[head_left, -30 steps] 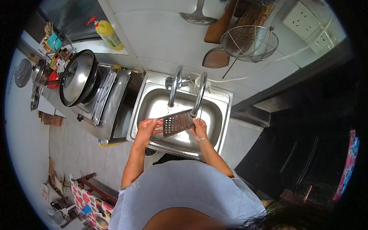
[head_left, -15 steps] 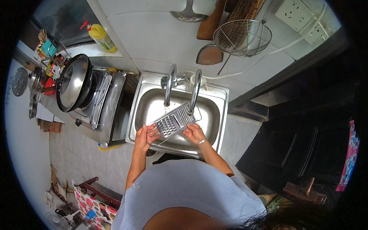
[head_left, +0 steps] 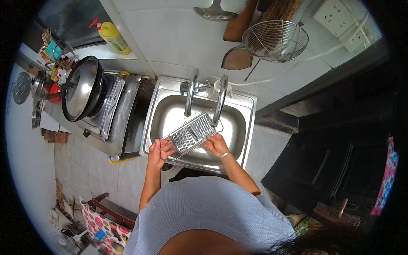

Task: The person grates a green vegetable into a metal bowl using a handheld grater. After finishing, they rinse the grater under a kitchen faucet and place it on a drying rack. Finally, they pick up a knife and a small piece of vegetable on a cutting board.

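Observation:
A flat metal grater (head_left: 190, 132) is held slantwise over the stainless steel sink (head_left: 149, 127), its holed face up. My left hand (head_left: 158, 152) has its fingers at the grater's lower left end, the tips partly hidden there. On the right edge, my right hand (head_left: 216, 145) pinches the grater between thumb and fingers; a bracelet is on that wrist. Two curved faucet spouts (head_left: 221, 100) reach over the basin, the right one close above the grater's upper end. No water stream can be made out.
Left of the sink, a wok (head_left: 83, 89) sits on a gas stove (head_left: 111, 112). A yellow bottle (head_left: 112, 37) with a red pump stands on the sill. A wire strainer (head_left: 275, 41), a ladle (head_left: 215, 12) and spatulas hang on the wall. A dark cabinet (head_left: 323, 157) is at right.
The view has shifted slightly. My hands keep nearly the same hold on the grater, which has barely moved in the sink.

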Motion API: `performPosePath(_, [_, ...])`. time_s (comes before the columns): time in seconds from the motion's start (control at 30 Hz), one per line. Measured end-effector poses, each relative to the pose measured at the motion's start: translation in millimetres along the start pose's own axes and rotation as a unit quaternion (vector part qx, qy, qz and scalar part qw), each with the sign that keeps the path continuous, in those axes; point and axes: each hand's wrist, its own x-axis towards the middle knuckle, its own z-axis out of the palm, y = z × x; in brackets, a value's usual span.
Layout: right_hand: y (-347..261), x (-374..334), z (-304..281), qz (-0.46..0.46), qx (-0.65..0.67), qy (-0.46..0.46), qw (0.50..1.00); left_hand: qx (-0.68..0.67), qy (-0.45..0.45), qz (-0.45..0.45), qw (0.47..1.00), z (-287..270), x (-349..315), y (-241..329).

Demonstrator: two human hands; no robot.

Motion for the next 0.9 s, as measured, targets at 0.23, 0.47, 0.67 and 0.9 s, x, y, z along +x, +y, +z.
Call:
performPosePath(0.23, [2,-1,4,-0.034,0.097,0.068,0.992,0.028,-0.013,0.017,0.999,3,0,-5])
performPosePath(0.47, [0,-1,19,-0.069,0.04,0.083,0.993,0.055,-0.019,0.017,0.998,7,1,-8])
performPosePath(0.67, [-6,15,-6,-0.083,0.019,0.134,0.987,0.016,-0.009,-0.014,1.0,0,2,-18])
performPosePath(0.9, [-29,-12,-6,-0.054,0.017,-0.027,0.998,-0.02,0.013,-0.007,1.0,-10,3,-16])
